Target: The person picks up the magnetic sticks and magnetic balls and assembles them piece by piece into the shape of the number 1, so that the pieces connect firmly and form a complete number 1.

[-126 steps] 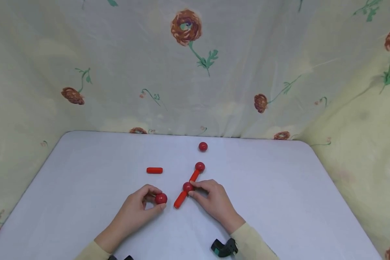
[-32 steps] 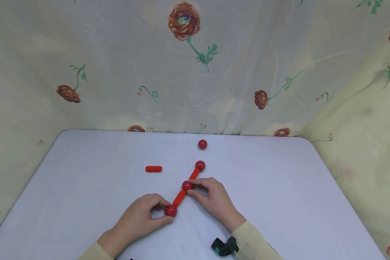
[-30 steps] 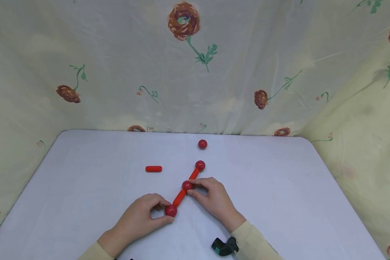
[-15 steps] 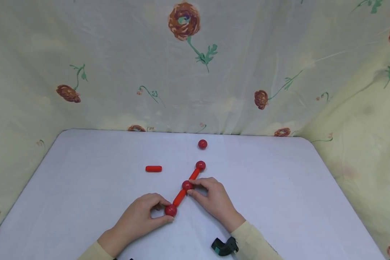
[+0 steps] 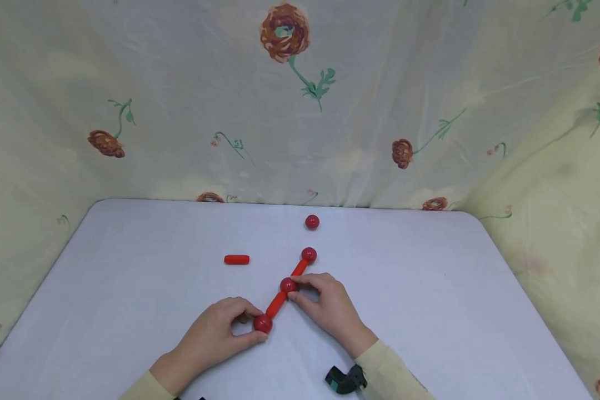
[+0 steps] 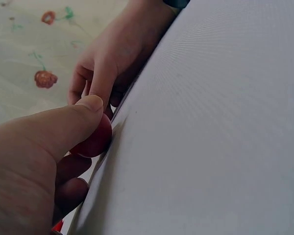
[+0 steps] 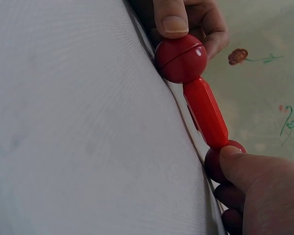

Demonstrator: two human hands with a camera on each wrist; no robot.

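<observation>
In the head view, three dark red balls and two bright red rods make one slanted line on the white table. My left hand (image 5: 220, 329) pinches the nearest ball (image 5: 263, 323) between thumb and fingers. My right hand (image 5: 331, 309) pinches the middle ball (image 5: 288, 285). Between these two balls lies the near rod (image 5: 276, 305), which meets both in the right wrist view. The far rod (image 5: 299, 268) runs from the middle ball to the far ball (image 5: 308, 255). In the left wrist view, my left thumb partly covers its ball (image 6: 95, 139).
A loose red ball (image 5: 312, 222) sits near the back edge of the table (image 5: 405, 266). One loose red rod (image 5: 237, 259) lies left of the joined line. A floral curtain (image 5: 190, 100) surrounds the table. A black device (image 5: 346, 380) is by the right wrist.
Since the earliest frame, my left hand has brought its ball right and nearer, to the free end of the near rod. Over the last second both hands have held still.
</observation>
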